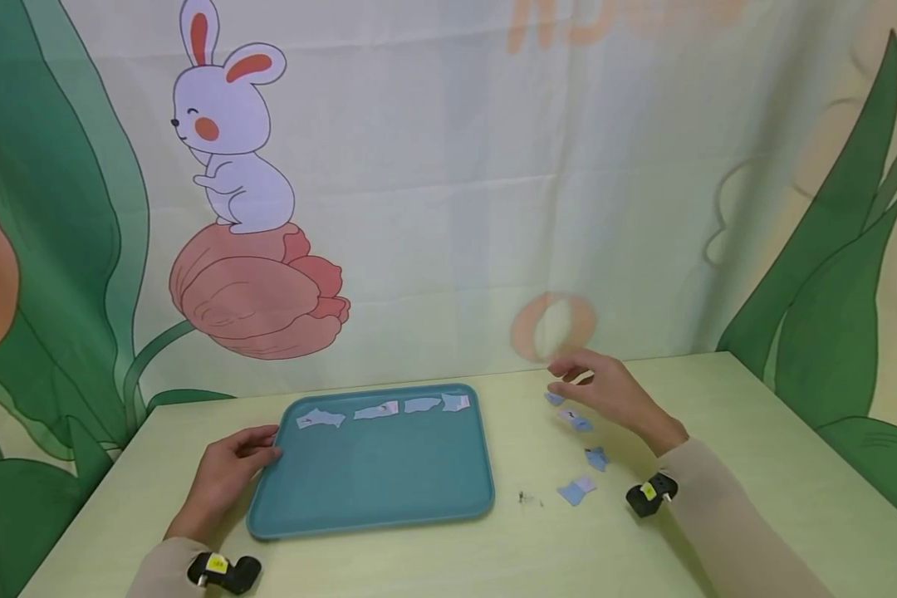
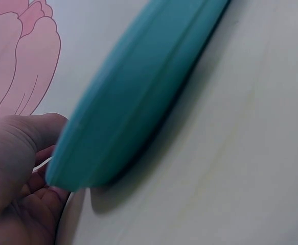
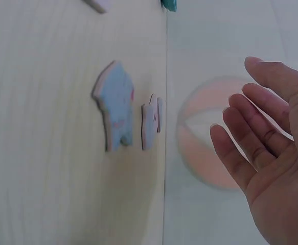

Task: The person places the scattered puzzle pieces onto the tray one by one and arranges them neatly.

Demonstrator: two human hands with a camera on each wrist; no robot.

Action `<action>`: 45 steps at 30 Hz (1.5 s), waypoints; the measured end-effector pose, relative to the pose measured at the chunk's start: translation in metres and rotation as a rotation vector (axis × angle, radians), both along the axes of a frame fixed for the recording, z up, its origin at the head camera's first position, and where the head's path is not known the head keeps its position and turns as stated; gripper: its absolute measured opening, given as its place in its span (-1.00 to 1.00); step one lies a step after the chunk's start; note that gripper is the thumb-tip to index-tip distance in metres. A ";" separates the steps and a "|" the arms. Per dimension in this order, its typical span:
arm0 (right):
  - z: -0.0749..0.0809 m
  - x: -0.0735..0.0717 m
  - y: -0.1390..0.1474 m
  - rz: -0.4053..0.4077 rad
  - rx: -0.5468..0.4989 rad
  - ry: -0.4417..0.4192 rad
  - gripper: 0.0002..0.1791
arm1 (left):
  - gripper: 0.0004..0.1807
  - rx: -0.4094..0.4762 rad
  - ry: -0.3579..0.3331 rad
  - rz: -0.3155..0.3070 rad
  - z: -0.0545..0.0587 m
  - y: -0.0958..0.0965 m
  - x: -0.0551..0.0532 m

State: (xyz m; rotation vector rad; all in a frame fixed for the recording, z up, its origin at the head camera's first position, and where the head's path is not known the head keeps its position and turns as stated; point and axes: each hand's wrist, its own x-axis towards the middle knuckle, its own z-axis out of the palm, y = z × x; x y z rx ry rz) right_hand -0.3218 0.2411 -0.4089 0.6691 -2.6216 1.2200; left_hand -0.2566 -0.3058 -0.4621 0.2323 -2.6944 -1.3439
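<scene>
A teal tray lies on the table, and my left hand holds its left rim. In the left wrist view the thumb and curled fingers meet at the tray's edge. Several thin, light blue puzzle pieces form a row along the tray's far side. My right hand hovers over the table right of the tray, fingers loosely bent around nothing. Close beneath it is a small blue piece, partly covered by the fingers. Thick-edged pieces appear beside that hand in the right wrist view.
More blue and pinkish pieces, one at mid-right and another nearer, lie right of the tray. Tiny dark specks mark the table by the tray's right corner. A printed curtain hangs behind the table's far edge.
</scene>
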 end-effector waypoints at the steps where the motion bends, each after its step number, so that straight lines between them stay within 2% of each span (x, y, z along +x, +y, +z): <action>1: -0.001 0.000 0.002 -0.002 0.005 0.001 -0.72 | -0.50 -0.002 0.000 -0.004 0.000 0.000 0.000; 14: -0.008 0.000 0.025 -0.023 0.077 -0.065 -0.67 | -0.49 -0.006 -0.005 -0.018 0.001 0.001 -0.002; 26: -0.015 0.002 0.034 -0.055 0.109 -0.188 -0.62 | -0.50 -0.004 -0.010 -0.019 0.001 0.004 -0.002; 38: -0.020 0.001 0.037 -0.002 0.155 -0.262 -0.65 | -0.49 -0.008 -0.015 -0.004 0.002 0.004 -0.003; 45: -0.020 0.001 0.034 0.031 0.187 -0.250 -0.65 | -0.49 -0.009 -0.024 0.005 0.001 0.001 -0.001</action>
